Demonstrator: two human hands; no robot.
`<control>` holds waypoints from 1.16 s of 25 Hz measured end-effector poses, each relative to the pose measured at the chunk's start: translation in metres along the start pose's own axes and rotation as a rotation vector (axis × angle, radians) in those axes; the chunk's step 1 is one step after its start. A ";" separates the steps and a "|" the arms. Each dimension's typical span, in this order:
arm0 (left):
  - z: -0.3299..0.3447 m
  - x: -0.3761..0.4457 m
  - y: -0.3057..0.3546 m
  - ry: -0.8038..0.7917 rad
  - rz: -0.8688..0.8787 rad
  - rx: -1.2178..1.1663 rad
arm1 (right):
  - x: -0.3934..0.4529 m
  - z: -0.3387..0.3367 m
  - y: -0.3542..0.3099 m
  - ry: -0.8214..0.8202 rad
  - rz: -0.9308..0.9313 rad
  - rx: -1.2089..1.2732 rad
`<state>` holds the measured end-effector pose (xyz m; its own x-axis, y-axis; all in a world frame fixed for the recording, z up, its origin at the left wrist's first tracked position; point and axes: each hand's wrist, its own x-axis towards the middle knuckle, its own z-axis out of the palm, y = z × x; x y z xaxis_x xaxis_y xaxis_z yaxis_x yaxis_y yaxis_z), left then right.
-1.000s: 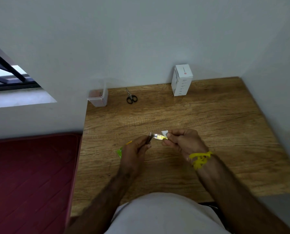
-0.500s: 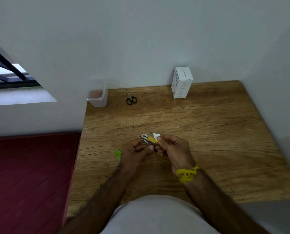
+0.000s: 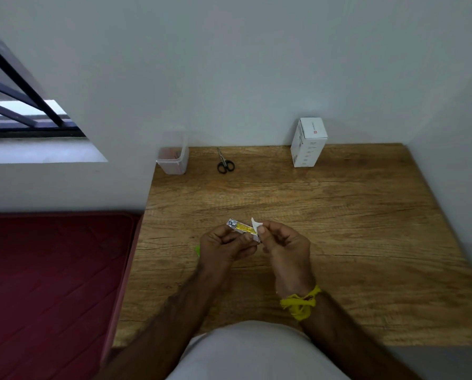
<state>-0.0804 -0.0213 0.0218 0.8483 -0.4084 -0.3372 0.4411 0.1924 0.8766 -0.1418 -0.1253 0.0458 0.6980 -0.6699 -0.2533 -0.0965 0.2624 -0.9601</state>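
Note:
A small metal nail clipper (image 3: 241,228) with a yellow strip on top is held over the wooden table (image 3: 339,215). My left hand (image 3: 223,246) grips its lower part with curled fingers. My right hand (image 3: 281,242) pinches a small white scrap (image 3: 255,224) at the clipper's right end, between thumb and forefinger. A green scrap (image 3: 198,249) peeks out from behind my left hand; most of it is hidden.
At the table's back edge stand a clear plastic container (image 3: 173,160), small black-handled scissors (image 3: 223,162) and a white box (image 3: 309,142). A dark red mattress (image 3: 51,283) lies left of the table. Walls close the back and right sides.
Both hands have drawn closer together and slightly toward me. The clipper has turned so its yellow top faces up, and the right hand still pinches the white scrap.

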 end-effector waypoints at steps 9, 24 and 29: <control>-0.002 -0.002 0.006 -0.007 -0.009 0.030 | 0.001 -0.006 0.002 0.024 0.033 0.001; -0.009 -0.018 0.014 -0.062 0.006 0.170 | 0.016 -0.008 -0.006 -0.192 -0.021 -0.129; -0.001 -0.024 0.016 -0.030 0.022 0.163 | 0.004 -0.011 -0.003 -0.166 -0.144 -0.276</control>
<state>-0.0936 -0.0080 0.0432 0.8472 -0.4322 -0.3090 0.3668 0.0550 0.9287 -0.1464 -0.1361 0.0461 0.8221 -0.5582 -0.1121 -0.1610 -0.0391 -0.9862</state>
